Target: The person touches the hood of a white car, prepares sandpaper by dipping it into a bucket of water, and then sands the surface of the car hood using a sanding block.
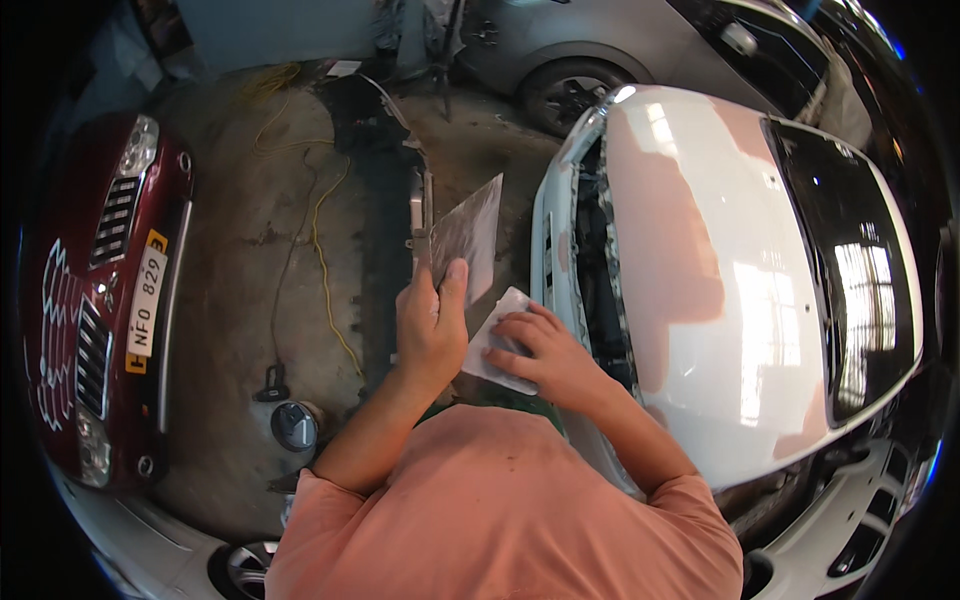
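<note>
In front of my torso, my left hand (pixel 432 325) is closed on the lower end of a thin grey-white board (pixel 475 235), thumb up along its face. The board stands tilted, its pointed upper corner away from me. To the right, my right hand (pixel 540 350) has its fingers bent over a smaller flat white sheet (pixel 503 370), the thumb reaching toward its middle. What the sheet is made of I cannot tell. The sheet's upper part lies close to the board's lower edge; whether they touch is unclear.
On the right stands a white car (pixel 775 330) with pinkish patches on its hood. A dark red car (pixel 120 300) faces it from the left. Between them lie a long trim strip (pixel 420 200), a yellow cord (pixel 320 240) and a round container (pixel 296 426). A grey car (pixel 570 40) stands beyond.
</note>
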{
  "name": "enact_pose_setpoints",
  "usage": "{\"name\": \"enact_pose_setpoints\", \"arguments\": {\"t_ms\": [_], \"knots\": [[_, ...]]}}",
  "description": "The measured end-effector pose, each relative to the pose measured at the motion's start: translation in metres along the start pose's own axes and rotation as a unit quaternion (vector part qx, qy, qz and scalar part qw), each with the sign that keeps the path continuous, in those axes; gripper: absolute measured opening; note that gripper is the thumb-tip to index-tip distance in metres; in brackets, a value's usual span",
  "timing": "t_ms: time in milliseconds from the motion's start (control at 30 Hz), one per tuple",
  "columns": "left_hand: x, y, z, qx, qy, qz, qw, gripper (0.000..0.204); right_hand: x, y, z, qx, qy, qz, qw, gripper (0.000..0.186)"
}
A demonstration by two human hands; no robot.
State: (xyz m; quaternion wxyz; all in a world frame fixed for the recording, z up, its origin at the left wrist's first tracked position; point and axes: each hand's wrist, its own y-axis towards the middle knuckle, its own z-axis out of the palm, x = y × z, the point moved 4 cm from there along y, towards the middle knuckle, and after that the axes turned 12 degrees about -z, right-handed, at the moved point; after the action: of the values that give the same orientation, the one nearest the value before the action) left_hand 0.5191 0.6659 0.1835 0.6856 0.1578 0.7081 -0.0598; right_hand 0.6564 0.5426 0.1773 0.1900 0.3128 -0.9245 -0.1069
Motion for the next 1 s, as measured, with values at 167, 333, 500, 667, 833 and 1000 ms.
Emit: {"name": "enact_pose_setpoints", "arguments": {"t_ms": [167,333,500,667,833,1000], "knots": [[0.037,0.064,0.012,-0.005,-0.162,-0.161,0.974,0.034,-0.06,0.024,-0.043,-0.198,0.132,-0.028,0.971,0.058],[0.085,0.104,0.076,-0.005,-0.434,-0.316,0.844,0.03,-0.136,0.039,-0.033,-0.224,0.178,-0.055,0.957,0.059],[0.115,0.176,0.12,-0.047,-0.435,-0.378,0.816,0.032,-0.257,0.043,-0.017,-0.2,0.161,0.003,0.966,0.057],[0.127,0.256,0.156,-0.066,-0.451,-0.362,0.813,0.03,-0.384,0.013,-0.021,-0.064,0.088,0.122,0.987,0.059],[0.138,0.339,0.154,0.007,-0.451,-0.351,0.821,0.03,-0.463,-0.008,-0.023,-0.257,0.38,0.332,0.824,0.039],[0.176,0.415,0.186,0.05,-0.408,-0.425,0.806,0.032,-0.559,0.018,-0.026,-0.382,0.504,0.413,0.655,0.049]]}}
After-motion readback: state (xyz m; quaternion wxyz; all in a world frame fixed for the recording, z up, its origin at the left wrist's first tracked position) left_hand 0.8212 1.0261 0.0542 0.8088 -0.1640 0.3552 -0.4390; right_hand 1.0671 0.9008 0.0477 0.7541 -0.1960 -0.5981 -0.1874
